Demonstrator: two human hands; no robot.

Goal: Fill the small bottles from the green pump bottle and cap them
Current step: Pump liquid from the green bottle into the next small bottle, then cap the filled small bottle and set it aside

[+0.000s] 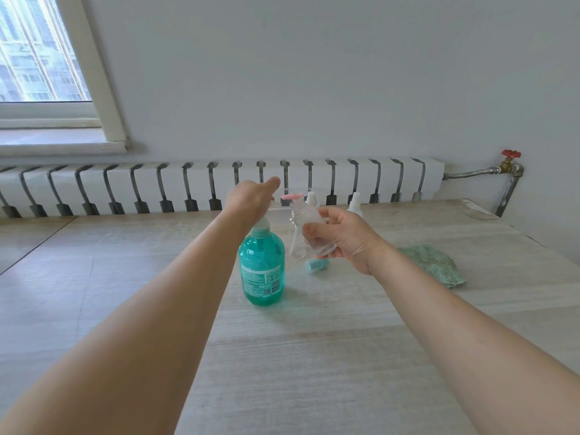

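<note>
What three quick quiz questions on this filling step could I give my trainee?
1. True or false: the right hand holds a clear small bottle with no cap on it.
2. Which hand is on the pump of the green bottle? A) left B) right C) neither
3. Fill in: the blue cap lies on the ____, between the green bottle and the cloth.

Key:
1. True; its mouth is tilted up under the pink spout.
2. A; the left hand rests on top of the pump.
3. table
</note>
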